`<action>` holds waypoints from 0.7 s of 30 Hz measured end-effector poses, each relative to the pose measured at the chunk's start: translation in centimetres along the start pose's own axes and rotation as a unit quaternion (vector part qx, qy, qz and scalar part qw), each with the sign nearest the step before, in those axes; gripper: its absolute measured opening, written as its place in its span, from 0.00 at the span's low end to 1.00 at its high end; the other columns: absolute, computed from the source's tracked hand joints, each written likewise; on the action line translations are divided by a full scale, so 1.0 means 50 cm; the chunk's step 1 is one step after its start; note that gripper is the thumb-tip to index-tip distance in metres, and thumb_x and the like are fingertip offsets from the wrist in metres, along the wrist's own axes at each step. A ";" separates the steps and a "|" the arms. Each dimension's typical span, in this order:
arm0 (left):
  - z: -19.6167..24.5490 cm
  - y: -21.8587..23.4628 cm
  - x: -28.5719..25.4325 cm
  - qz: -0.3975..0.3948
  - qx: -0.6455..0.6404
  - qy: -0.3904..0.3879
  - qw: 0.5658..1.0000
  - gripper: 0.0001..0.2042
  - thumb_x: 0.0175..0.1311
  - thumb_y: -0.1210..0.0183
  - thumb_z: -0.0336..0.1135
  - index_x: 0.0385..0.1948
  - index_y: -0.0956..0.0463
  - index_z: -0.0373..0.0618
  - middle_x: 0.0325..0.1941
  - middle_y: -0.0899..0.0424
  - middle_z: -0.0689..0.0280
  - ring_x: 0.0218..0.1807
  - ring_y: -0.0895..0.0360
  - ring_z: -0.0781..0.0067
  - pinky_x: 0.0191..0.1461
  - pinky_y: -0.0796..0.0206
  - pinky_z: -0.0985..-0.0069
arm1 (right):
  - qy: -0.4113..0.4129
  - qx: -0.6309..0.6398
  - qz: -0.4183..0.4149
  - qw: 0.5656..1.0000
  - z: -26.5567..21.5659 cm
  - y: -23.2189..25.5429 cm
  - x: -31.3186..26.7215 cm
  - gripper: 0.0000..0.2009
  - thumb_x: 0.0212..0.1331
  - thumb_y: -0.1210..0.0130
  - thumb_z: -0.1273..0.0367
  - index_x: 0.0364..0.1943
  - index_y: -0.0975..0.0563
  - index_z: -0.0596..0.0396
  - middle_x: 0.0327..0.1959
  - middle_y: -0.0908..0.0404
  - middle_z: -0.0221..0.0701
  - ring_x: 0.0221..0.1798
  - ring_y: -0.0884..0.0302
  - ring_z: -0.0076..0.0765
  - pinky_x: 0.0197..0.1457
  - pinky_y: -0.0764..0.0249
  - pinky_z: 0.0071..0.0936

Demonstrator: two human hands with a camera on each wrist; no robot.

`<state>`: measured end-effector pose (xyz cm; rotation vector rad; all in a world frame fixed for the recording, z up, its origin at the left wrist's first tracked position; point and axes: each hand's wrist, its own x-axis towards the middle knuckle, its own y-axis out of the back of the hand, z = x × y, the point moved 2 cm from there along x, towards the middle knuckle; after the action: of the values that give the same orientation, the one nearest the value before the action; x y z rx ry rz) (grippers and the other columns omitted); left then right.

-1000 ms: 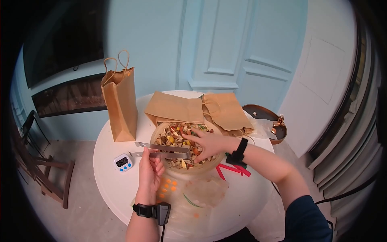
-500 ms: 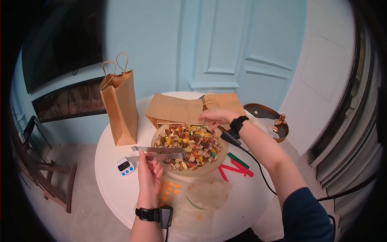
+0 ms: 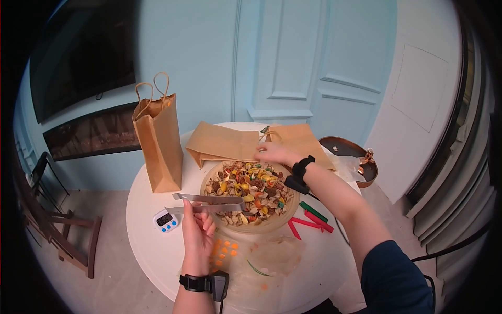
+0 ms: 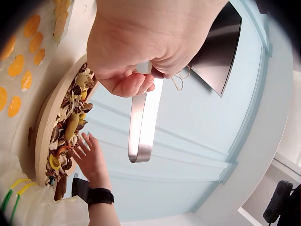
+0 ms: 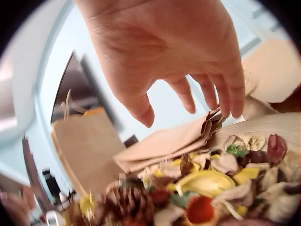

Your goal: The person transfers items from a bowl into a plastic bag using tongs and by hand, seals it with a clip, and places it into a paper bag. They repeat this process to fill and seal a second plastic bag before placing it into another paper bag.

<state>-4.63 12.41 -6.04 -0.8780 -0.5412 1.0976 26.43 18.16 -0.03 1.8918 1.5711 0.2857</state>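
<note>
My left hand [image 3: 200,230] pinches metal tongs [image 3: 227,205] near their tip ends, the bent end pointing right over the bowl. In the left wrist view the tongs [image 4: 144,125] have nothing between their arms. A round tan bowl [image 3: 252,229] is full of a dried potpourri mix [image 3: 251,191] with pine cones, yellow and red pieces and pale chips. My right hand [image 3: 278,153] is over the bowl's back rim, close to two folded paper bags. In the right wrist view its fingers [image 5: 181,94] hang loosely spread and hold nothing.
Behind the bowl lie one flat paper bag [image 3: 225,142] and another [image 3: 300,138]. A paper bag [image 3: 159,149] stands at left, above a white timer [image 3: 166,221]. Red clips [image 3: 319,223] and a green clip [image 3: 315,211] lie right. Orange slices [image 3: 225,250] and a plastic bag [image 3: 280,256] lie in front.
My right hand has left the potpourri and moved back over the far rim beside the folded bags. My left hand still holds the tongs in about the same place.
</note>
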 end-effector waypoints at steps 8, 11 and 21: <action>-0.002 -0.001 0.001 -0.006 0.000 0.010 1.000 0.19 0.69 0.54 0.54 0.36 0.30 0.45 0.18 0.37 0.74 0.14 0.45 0.86 0.15 0.53 0.88 | 0.254 -0.275 -0.045 0.926 -0.039 -0.135 -0.002 0.23 0.61 0.58 0.62 0.59 0.32 0.56 0.55 0.28 0.50 0.56 0.30 0.53 0.61 0.35 0.38; 0.004 0.004 0.002 0.009 -0.009 0.015 1.000 0.18 0.71 0.56 0.53 0.36 0.32 0.46 0.17 0.37 0.73 0.14 0.45 0.85 0.15 0.53 0.87 | 0.222 -0.336 -0.037 0.914 -0.049 -0.121 0.023 0.22 0.61 0.60 0.60 0.57 0.29 0.56 0.52 0.25 0.49 0.53 0.26 0.52 0.58 0.32 0.39; 0.004 -0.003 -0.004 0.012 -0.010 0.002 1.000 0.20 0.68 0.52 0.54 0.35 0.29 0.44 0.19 0.38 0.74 0.15 0.47 0.87 0.15 0.54 0.89 | 0.308 -0.281 -0.090 0.905 -0.022 -0.109 -0.012 0.31 0.55 0.46 0.51 0.60 0.32 0.51 0.55 0.27 0.42 0.56 0.29 0.47 0.59 0.34 0.36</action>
<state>-4.76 12.25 -5.78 -0.9062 -0.5409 1.1140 21.35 18.35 -2.32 1.2441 1.7778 1.2071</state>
